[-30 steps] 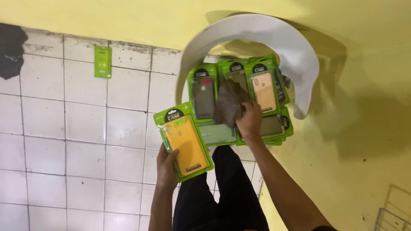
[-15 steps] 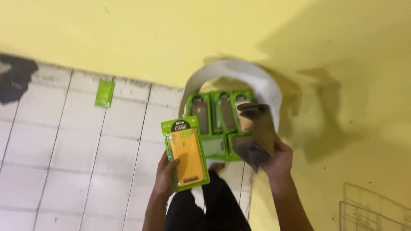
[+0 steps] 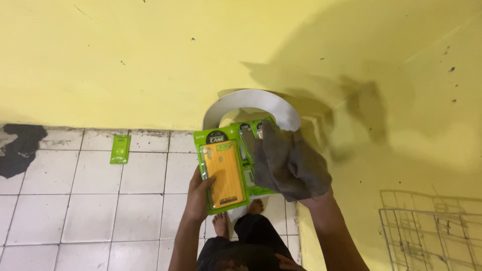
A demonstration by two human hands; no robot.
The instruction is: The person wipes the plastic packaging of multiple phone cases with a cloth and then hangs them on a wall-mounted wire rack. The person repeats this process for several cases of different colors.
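Observation:
My left hand grips a green blister pack holding an orange phone case, held upright in front of me. My right hand is mostly hidden under a grey cloth that it holds up beside the pack. Behind the cloth and the pack, several more green phone-case packs lie in a white curved tray against the yellow wall. My bare feet and dark trousers show below.
Another green pack lies on the white tiled floor near the wall's base. A dark rag sits at the far left. A white wire rack leans at the lower right against the yellow wall.
The right hand has lifted the grey cloth off the packs in the tray and raised it beside the orange-case pack. The view has tilted up toward the wall.

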